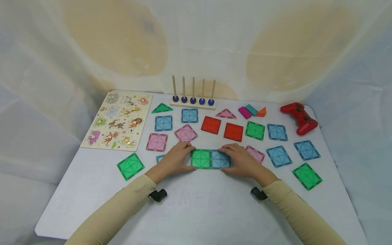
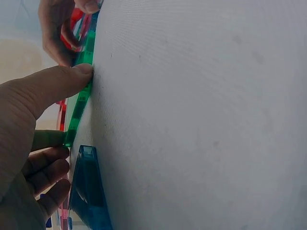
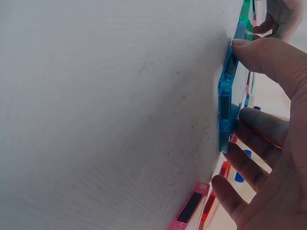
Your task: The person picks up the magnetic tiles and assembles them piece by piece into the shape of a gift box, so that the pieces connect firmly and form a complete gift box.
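A green square magnetic tile (image 1: 200,159) and a blue square magnetic tile (image 1: 220,159) lie edge to edge on the white table, in the middle of the head view. The left hand (image 1: 175,159) pinches the green tile at its left side, thumb on the near edge and index finger toward the far edge. On the blue tile, the right hand (image 1: 242,160) has the same kind of grip, its thumb (image 3: 243,44) pressing the near edge. Another blue tile (image 2: 88,187) stands out below the left fingers in the left wrist view. A pink tile (image 3: 191,207) lies beside the right hand.
Further magnetic tiles surround the hands, among them red tiles (image 1: 233,132) and a green tile (image 1: 130,166). Behind stand a peg stacker (image 1: 193,103) and small colored blocks (image 1: 251,109). An animal puzzle board (image 1: 117,119) lies left, a red game controller (image 1: 299,118) right.
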`<state>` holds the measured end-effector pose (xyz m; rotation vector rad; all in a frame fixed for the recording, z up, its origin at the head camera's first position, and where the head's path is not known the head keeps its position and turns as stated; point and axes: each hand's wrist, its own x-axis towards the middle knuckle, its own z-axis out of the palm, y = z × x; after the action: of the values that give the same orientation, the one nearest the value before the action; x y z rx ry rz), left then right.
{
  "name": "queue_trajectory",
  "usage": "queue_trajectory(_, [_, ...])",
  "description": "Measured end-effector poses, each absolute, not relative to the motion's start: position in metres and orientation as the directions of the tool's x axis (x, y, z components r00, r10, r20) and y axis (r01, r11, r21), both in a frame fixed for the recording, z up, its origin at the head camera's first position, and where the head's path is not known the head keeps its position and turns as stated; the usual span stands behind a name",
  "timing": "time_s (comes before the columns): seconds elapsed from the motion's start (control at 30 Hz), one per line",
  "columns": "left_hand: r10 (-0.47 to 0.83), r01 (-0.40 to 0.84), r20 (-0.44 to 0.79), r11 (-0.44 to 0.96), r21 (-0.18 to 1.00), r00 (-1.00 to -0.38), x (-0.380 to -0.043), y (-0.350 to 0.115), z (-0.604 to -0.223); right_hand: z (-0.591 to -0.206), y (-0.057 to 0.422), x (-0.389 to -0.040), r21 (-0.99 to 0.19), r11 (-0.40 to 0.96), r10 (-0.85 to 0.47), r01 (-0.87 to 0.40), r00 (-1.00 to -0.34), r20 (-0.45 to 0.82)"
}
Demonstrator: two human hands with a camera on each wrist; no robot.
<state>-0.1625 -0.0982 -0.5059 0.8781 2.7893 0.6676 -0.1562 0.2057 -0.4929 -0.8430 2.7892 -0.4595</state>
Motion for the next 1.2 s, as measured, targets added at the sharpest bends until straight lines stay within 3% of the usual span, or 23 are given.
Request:
queue_trajectory(0.5, [0.559, 0.492, -0.01, 0.738, 0.463, -0.829, -0.16, -0.105, -0.506, -0.495, 0.193, -0.156, -0.385, 0.791, -0.548, -0.476, -0.831, -0.097])
queue_trajectory(1.2, [0.472, 0.44, 0.033, 0.79, 0.428, -0.881, -0.135, -0.174, -0.506, -0.5, 0.174, -0.16, -0.351, 0.755, -0.61, -0.554, -0.79, -0.064])
